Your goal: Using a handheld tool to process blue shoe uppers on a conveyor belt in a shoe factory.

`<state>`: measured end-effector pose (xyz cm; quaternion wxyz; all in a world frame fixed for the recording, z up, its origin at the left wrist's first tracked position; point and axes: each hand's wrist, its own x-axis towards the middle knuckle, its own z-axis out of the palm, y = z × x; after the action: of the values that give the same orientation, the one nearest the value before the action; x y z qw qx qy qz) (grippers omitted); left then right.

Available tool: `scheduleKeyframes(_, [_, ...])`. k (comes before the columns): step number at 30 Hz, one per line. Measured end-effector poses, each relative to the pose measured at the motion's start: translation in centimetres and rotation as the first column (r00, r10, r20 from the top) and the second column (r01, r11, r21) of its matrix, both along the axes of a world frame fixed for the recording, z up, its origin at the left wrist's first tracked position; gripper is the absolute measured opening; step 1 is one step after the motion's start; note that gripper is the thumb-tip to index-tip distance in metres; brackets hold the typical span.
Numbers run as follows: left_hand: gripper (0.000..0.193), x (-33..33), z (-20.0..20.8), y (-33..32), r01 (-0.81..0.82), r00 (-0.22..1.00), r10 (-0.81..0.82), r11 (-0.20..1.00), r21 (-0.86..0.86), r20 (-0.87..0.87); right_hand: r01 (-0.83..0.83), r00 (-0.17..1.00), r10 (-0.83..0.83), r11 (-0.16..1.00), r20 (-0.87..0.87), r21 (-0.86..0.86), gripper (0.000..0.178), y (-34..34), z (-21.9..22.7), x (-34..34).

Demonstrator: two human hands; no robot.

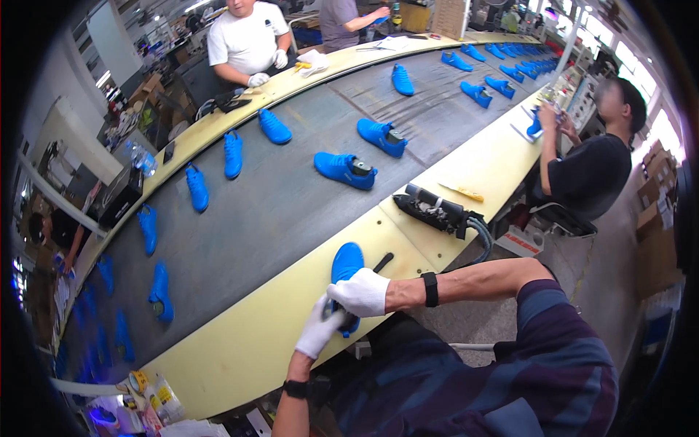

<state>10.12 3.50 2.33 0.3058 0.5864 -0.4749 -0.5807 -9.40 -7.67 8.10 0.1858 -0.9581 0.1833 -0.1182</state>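
Note:
A blue lace-up shoe (347,261) lies on the pale yellow ledge in front of me, its toe pointing away. My right hand (360,293), in a white glove, is closed over the shoe's middle and hides its laces. At the opening, my left hand (319,325), also gloved and slightly blurred, grips the left side with bent fingers. Something dark shows inside the shoe between my hands; its shape is partly covered. Just right of the toe rests a small black-handled tool (384,262).
Along the ledge (255,306) sit a black hose-fed device (433,211) and a yellow-handled knife (462,192). Several blue shoes, including one nearby (344,169), lie on the dark conveyor belt (255,218). A seated co-worker (590,160) holds a shoe at right; others stand across the belt.

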Motion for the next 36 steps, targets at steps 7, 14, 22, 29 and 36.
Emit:
scheduleKeyframes(7, [0.065, -2.8, 1.1, 5.3, -0.091, 0.326, 0.422, 0.904, 0.417, -0.846, -0.097, 0.981, 0.070, 0.984, 0.180, 0.146, 0.013, 1.3, 5.5, 0.0])
scheduleKeyframes(14, [0.062, -2.1, 7.1, 1.9, -0.183, 0.312, 0.581, 0.813, 0.552, -0.752, 0.362, 0.923, -0.306, 0.895, 0.234, -0.261, 0.026, -9.6, 3.0, -7.3])
scheduleKeyframes(22, [0.061, -2.3, 8.8, 0.0, -0.149, 0.334, 0.589, 0.804, 0.576, -0.735, 0.595, 0.789, -0.615, 0.767, -0.008, -0.241, 0.052, -15.7, -2.3, -13.9])
scheduleKeyframes(29, [0.065, -3.2, 10.3, -1.1, -0.159, 0.359, 0.650, 0.750, 0.643, -0.670, 0.547, 0.837, -0.515, 0.793, -0.183, 0.269, 0.043, -12.1, 0.6, -13.6])
scheduleKeyframes(36, [0.059, -4.1, 10.6, -1.6, -0.152, 0.432, 0.587, 0.795, 0.587, -0.684, 0.278, 0.907, -0.361, 0.899, 0.215, 0.338, 0.040, 0.3, 12.3, -10.6])
